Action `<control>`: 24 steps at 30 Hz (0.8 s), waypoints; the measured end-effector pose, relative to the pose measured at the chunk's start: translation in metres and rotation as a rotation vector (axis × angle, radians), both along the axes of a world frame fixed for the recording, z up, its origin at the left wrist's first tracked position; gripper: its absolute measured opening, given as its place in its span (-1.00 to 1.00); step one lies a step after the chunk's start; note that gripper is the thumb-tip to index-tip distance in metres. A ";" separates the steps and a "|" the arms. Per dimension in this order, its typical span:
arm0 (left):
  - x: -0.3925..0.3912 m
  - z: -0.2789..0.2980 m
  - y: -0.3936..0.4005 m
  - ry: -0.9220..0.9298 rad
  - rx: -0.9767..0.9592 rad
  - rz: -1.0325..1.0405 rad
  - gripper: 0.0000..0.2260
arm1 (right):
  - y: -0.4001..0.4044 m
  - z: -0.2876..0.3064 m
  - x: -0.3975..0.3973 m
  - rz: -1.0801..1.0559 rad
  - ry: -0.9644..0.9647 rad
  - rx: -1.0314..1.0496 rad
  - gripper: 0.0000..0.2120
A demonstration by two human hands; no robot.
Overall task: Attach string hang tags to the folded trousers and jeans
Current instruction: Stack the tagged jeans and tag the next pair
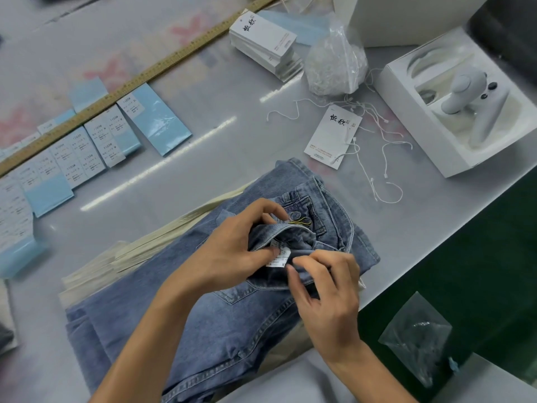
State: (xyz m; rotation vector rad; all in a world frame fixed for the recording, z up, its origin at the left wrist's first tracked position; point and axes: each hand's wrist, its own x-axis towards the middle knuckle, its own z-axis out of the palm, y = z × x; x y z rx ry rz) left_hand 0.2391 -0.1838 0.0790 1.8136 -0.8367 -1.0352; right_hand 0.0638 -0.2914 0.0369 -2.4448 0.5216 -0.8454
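Folded jeans [220, 309] flat on grey bench [203, 146]; left hand [232, 251] pinching turned-back waistband [279, 231], right hand [325, 289] fingers [302, 261] curled beside white label [280, 257]; hang tag [334, 138] lying nearby.

- Two bare forearms come in from the lower edge; no sleeve shows on either.
- The left hand [232, 245] wears no glove, ring or watch.
- The right hand [325, 289] is likewise ungloved, its wrist unadorned.
- Fingernails look short and unpainted, though the picture is too soft to be sure.
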 end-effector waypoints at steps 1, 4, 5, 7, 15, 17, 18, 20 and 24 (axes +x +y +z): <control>0.000 0.000 0.000 0.005 -0.001 0.002 -0.59 | -0.001 0.000 0.001 0.002 0.008 -0.003 -0.90; 0.000 0.001 0.000 0.016 -0.003 0.016 -0.61 | -0.002 0.002 0.006 0.011 0.077 -0.030 -0.82; 0.000 0.002 0.000 0.007 0.000 0.011 -0.63 | -0.002 0.003 0.008 0.010 0.098 -0.032 -0.79; -0.002 0.007 -0.002 -0.035 -0.031 0.027 -0.70 | -0.003 0.007 0.013 0.019 0.093 -0.012 -0.81; 0.001 -0.010 0.012 -0.574 -0.397 0.765 -0.81 | -0.093 0.038 0.039 -0.232 0.002 0.468 -0.81; -0.006 -0.039 0.020 -0.646 -0.189 0.718 -0.73 | -0.109 0.041 0.040 -0.090 0.038 0.406 -0.69; -0.010 -0.054 0.024 -0.650 -0.013 0.629 -0.64 | -0.111 0.039 0.039 0.008 0.127 0.350 -0.63; -0.018 -0.081 0.030 -0.635 0.253 0.449 -0.50 | -0.111 0.027 0.037 0.154 0.434 0.187 -0.57; -0.013 -0.101 0.031 -0.648 0.294 0.419 -0.50 | -0.117 0.010 0.040 0.083 0.733 0.340 -0.81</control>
